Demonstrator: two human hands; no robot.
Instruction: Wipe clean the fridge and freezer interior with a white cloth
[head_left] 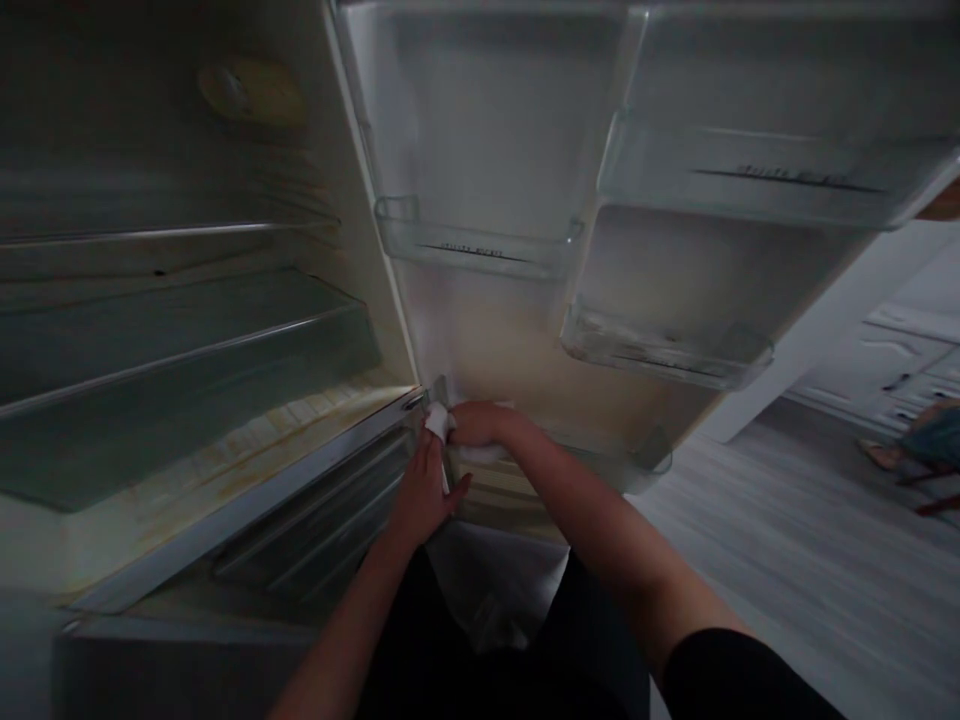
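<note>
My right hand (474,424) is closed around a white cloth (484,453), which shows below the palm and at the fingertips. It works at the hinge side of an open fridge door (487,330), beside the fridge's front edge (300,470). Just left of it is my left hand (421,490), its fingers stretched upward and thumb apart. The left fingertips touch the white cloth; whether they grip it I cannot tell. The right fingertips are partly hidden.
Clear door bins (480,250) line the door, one low bin (660,365) stained. Inside the fridge are glass shelves (172,350) and a yellowed ledge (247,450). A lower drawer (330,520) sits beneath. At right are a grey floor (765,540), white cabinets (870,360) and a seated person's leg (930,435).
</note>
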